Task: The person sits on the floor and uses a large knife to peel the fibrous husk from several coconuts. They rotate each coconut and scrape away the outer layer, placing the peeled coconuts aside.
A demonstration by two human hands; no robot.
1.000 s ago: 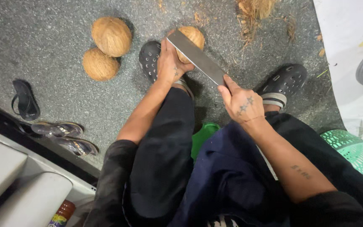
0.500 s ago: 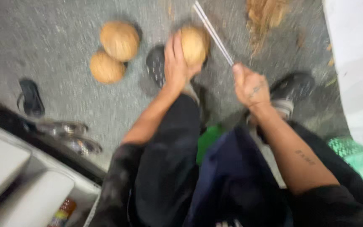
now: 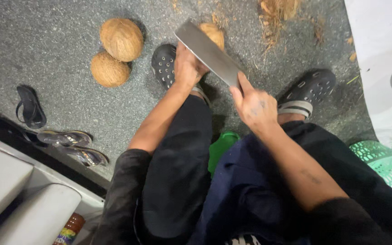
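the left hand (image 3: 188, 67) is wrapping its fingers around a husked brown coconut (image 3: 213, 35), holding it down low over the grey speckled floor (image 3: 46, 41), just above the left black perforated clog (image 3: 164, 66). most of the coconut is sitting hidden behind the hand and the blade. the right hand (image 3: 254, 108) is closing its fingers tightly around the handle of a broad flat cleaver (image 3: 208, 53); the handle itself is covered by the grip. the blade is slanting up and to the left, with its far end lying across the coconut. whether the edge is touching the shell cannot be told.

two more whole coconuts (image 3: 115, 51) are lying touching each other on the floor, left of the clog. the right clog (image 3: 308, 90) is resting well apart to the right. loose husk fibre (image 3: 280, 11) is lying near the top edge. a green basket (image 3: 386, 164) is standing at the right.
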